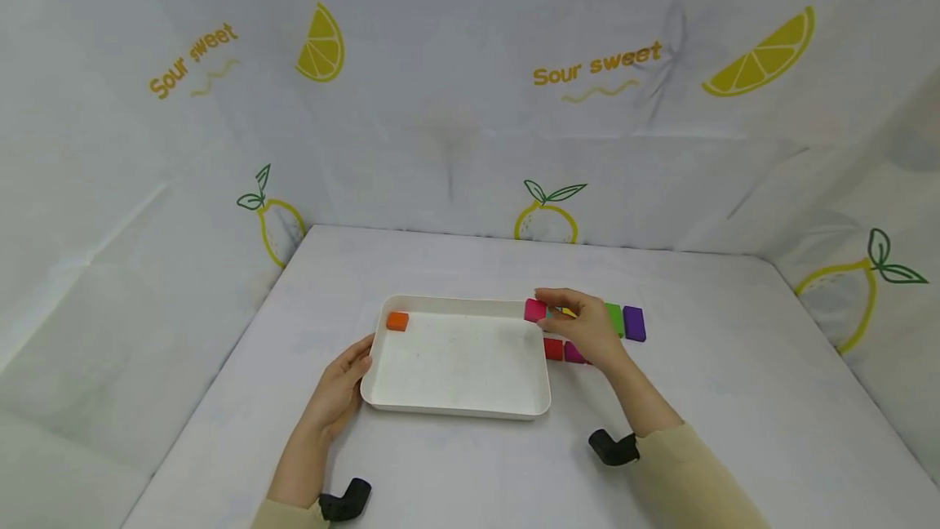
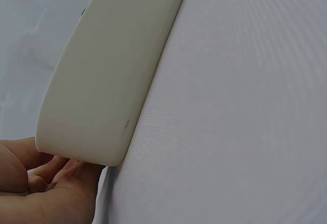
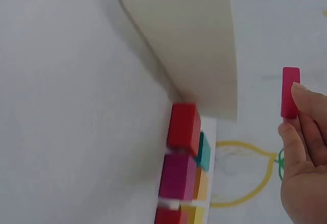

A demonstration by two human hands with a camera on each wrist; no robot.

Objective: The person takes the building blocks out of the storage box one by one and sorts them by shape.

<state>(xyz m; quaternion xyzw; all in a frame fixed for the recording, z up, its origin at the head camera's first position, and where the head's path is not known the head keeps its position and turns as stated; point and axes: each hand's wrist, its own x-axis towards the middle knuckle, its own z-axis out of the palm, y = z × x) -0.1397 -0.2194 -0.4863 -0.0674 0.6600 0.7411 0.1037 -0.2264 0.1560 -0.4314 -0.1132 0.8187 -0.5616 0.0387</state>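
A shallow white tray lies on the table, with an orange block in its far left corner. My left hand holds the tray's left side; in the left wrist view its fingers meet the outer wall. Between thumb and fingertips, my right hand pinches a pink block above the tray's far right corner. The right wrist view shows this pink block raised, clear of the tray wall.
Right of the tray are coloured blocks in two rows, partly hidden by my right hand: a red block, a magenta block, a green block and a purple block among them. A patterned cloth hangs behind.
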